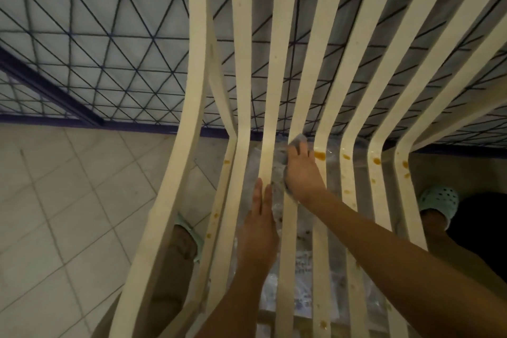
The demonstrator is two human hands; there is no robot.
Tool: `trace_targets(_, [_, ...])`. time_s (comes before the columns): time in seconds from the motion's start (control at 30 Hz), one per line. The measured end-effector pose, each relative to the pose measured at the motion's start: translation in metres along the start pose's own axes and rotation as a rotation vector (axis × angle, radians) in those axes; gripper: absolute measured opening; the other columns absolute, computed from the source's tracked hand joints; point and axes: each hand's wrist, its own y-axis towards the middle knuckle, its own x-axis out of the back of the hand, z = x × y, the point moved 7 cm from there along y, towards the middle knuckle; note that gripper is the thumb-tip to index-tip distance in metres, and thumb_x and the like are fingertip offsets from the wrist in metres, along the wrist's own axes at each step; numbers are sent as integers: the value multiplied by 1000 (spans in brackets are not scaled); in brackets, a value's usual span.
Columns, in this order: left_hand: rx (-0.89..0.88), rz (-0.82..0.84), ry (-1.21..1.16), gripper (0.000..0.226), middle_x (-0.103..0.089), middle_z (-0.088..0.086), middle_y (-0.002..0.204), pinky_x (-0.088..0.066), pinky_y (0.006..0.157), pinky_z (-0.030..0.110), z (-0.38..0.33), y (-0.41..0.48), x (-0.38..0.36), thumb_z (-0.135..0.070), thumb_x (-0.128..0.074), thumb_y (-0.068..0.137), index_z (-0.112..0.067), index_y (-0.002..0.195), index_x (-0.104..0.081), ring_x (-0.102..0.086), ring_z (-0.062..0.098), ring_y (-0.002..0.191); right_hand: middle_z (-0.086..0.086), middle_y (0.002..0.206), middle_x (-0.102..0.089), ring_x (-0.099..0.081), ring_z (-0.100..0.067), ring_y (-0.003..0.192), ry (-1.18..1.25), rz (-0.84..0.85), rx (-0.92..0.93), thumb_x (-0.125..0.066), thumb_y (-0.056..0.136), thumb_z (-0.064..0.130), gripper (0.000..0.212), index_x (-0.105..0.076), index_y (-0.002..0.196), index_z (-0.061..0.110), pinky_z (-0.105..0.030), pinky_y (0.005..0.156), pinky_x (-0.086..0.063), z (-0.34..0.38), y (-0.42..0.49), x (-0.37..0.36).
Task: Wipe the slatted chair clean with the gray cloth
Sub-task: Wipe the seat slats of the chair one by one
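Nearest the camera, the person's two bare forearms reach forward over the seat of the slatted chair [277,68], whose cream slats run away from the viewer and bend up into the backrest.

The left grip [260,217] lies flat and open on a seat slat, fingers straight and holding nothing. It looks like a brace. That suits the chair, which is probably light moulded plastic, stiff enough to press on but likely to skid on the tiled floor [55,200] if pushed unheld.

Just beyond, the right grip [299,167] is closed on the gray cloth [300,140], fingers bent down over it, pressing it to a slat near the bend. The cloth bunches under the palm and shows past the fingertips and beside the wrist. It appears soft, limp and light, so it should mould round a slat's edges. A loose corner could sag into the gaps, so a wad held under the palm is the surer hold.

To the right of that hand, orange stains [319,155] spot the next slats at the bend, and smaller specks dot the seat. They may need firm rubbing.

A clear plastic sheet [301,263] shows through the gaps, under the seat. Pale green clogs [439,200] stand on either side. Farthest off, a dark wire mesh [109,35] fills the background behind the backrest.
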Motion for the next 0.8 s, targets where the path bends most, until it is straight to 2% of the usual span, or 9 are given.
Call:
trace_targets(0.07, [-7,8,20,80,29,-10,156,-52,54,27,-1,0,2,-10,-44,96,-26,153,10,-57,14,74,-19,146,-23,-29,-39,132,12,17,5,-56,90,4,65,-26,147,5,-41,105,-40,0,-13,-6])
trace_targets(0.2, [-6,3,9,81,27,-10,157,-49,51,24,-2,1,-1,-7,-45,95,-26,153,9,-57,12,77,-23,145,-26,-27,-38,133,-183,42,134,-57,91,14,64,-25,145,-3,-40,111,-30,6,-22,0])
trace_targets(0.37, [-25,-21,-26,78,26,-12,157,-51,50,25,2,1,-7,-8,-42,98,-29,150,13,-55,10,69,-28,145,-23,-30,-43,131,-382,33,136,-61,86,13,65,-29,140,-5,-43,106,-37,9,15,4])
trace_targets(0.53, [-33,-57,-39,74,23,-13,158,-52,48,27,5,4,-8,-10,-43,99,-27,154,4,-56,8,67,-26,147,-25,-30,-44,132,-350,20,115,-55,88,12,64,-27,143,-4,-46,104,-36,6,16,-9])
trace_targets(0.6, [-56,-60,-114,65,17,-13,160,-57,59,29,2,4,1,-13,-38,101,-27,154,-2,-61,5,90,-27,148,-23,-28,-44,134,-320,23,133,-54,90,13,65,-24,145,-5,-46,107,-34,10,-4,-12])
trace_targets(0.63, [-53,-70,-191,59,12,-13,160,-57,73,29,-1,3,8,-14,-34,103,-26,154,-6,-54,1,109,-27,149,-20,-26,-44,136,-289,26,138,-52,92,13,64,-23,146,-4,-46,109,-33,14,-17,-14])
trace_targets(0.7, [-57,-89,-331,52,-1,-10,160,-39,105,25,-6,0,17,-14,-30,104,-20,153,-13,-25,-4,132,-26,152,-18,-21,-43,140,-249,35,147,-49,94,12,60,-24,146,-2,-46,113,-29,21,-50,-16])
trace_targets(0.77, [-49,-119,-403,49,-12,-6,160,-20,115,19,-7,-1,21,-13,-33,104,-15,151,-21,-16,3,143,-26,152,-16,-21,-42,140,-237,46,156,-48,95,10,59,-23,147,-2,-42,114,-27,29,-85,-15])
trace_targets(0.8, [-54,-144,-399,48,-16,-6,159,-20,116,20,-4,-3,20,-12,-35,103,-14,150,-26,-18,7,145,-25,153,-15,-22,-41,140,-240,40,158,-48,96,8,58,-23,147,-1,-41,115,-27,32,-103,-15])
